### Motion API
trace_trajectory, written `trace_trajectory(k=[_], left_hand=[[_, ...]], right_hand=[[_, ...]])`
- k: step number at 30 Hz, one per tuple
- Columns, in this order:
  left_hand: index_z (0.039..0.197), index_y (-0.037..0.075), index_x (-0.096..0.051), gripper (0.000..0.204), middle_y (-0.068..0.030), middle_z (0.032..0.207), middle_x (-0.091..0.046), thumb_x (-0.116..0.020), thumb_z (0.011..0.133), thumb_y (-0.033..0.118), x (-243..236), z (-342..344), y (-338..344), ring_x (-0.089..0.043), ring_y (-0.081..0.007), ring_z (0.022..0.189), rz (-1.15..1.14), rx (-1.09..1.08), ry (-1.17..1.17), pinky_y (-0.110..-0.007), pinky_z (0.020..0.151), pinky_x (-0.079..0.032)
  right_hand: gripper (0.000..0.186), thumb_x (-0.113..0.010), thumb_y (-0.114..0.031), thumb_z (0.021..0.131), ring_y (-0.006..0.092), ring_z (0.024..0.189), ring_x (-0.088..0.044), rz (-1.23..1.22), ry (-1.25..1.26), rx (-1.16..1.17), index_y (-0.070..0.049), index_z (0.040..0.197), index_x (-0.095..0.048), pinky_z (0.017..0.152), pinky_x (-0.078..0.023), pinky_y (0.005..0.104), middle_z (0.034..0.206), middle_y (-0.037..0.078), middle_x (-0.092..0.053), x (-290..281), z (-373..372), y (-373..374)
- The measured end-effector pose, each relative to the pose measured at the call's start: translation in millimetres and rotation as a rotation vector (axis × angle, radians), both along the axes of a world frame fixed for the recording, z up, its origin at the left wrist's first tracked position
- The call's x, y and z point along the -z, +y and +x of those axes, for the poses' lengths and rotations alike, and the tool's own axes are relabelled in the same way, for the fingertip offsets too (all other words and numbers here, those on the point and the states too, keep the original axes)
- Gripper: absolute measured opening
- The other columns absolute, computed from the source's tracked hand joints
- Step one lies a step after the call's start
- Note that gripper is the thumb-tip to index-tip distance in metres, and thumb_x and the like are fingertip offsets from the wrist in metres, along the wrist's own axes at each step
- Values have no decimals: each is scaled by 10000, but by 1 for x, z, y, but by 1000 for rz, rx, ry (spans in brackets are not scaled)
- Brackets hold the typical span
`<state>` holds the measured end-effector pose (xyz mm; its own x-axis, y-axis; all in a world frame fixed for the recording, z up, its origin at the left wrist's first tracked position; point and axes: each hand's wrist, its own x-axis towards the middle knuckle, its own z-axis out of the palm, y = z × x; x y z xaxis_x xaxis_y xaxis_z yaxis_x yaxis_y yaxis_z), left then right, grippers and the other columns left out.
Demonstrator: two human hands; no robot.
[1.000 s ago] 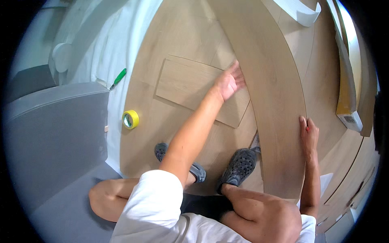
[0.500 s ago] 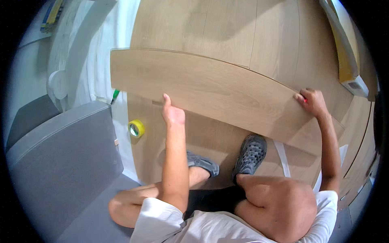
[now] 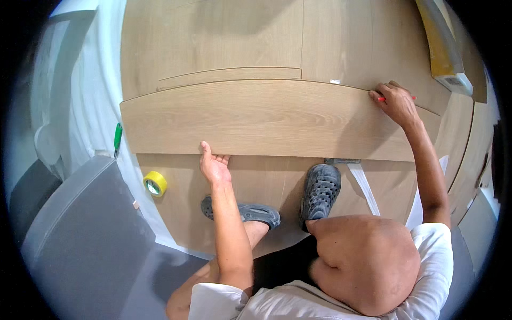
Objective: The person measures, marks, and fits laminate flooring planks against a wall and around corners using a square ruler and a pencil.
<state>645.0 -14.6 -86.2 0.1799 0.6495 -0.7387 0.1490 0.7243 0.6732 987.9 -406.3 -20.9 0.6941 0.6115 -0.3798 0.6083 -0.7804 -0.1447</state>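
Note:
A long light-wood plank (image 3: 277,120) lies crosswise over the laid wood floor (image 3: 213,42) in front of me. My left hand (image 3: 213,165) grips the plank's near edge left of centre, thumb up against the edge. At the plank's far edge near its right end rests my right hand (image 3: 396,102), closed around a red pencil (image 3: 381,98). My knees and grey clogs (image 3: 320,189) sit just behind the plank.
A yellow tape roll (image 3: 155,183) and a green-handled tool (image 3: 117,138) lie at the left by white plastic sheeting (image 3: 80,106). Grey flooring (image 3: 80,240) fills the lower left. A long yellow tool (image 3: 442,48) lies at the upper right. A white strip (image 3: 365,184) lies near my right foot.
The plank swung from lengthwise to crosswise and now sits lower and flatter on the floor. My left hand left the floor piece and took the plank's near edge.

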Motion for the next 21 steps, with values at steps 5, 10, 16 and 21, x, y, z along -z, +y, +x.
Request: trace_trajectory(k=[5, 10, 16, 21], left_hand=[[1367, -39, -485, 664, -212, 1284, -614, -680, 970, 456, -1, 1, -2, -653, -341, 1106, 2, 78, 47, -480, 888, -561], [1278, -84, -530, 633, -260, 1140, -659, -654, 984, 463, 2, -10, -2, -714, -308, 882, 61, 60, 91, -423, 679, -610], [1110, -113, -566, 701, -250, 816, -694, -585, 985, 577, -13, -1, 3, -718, -274, 632, -30, 311, 313, -322, 515, -580], [951, -88, -612, 712, -201, 708, -690, -571, 974, 623, -13, -4, 5, -712, -252, 582, 43, 334, 360, -318, 487, -569]], right_hand=[[164, -637, -228, 979, 337, 951, -674, 248, -409, 142, -74, 1019, -677, 801, -541, 441, 981, 170, -703, -12, -32, -20], [313, -579, -307, 1055, 118, 760, -517, 444, 35, 1042, -16, 940, -599, 755, -446, 276, 799, 18, -574, 16, -127, -114], [382, -628, -465, 1001, 109, 635, -591, 832, 424, 1844, -103, 906, -553, 500, -387, 218, 807, 11, -625, 60, -236, -231], [334, -626, -450, 1004, 117, 616, -596, 984, 279, 2007, -124, 983, -552, 408, -347, 217, 793, 28, -637, 69, -224, -182]])
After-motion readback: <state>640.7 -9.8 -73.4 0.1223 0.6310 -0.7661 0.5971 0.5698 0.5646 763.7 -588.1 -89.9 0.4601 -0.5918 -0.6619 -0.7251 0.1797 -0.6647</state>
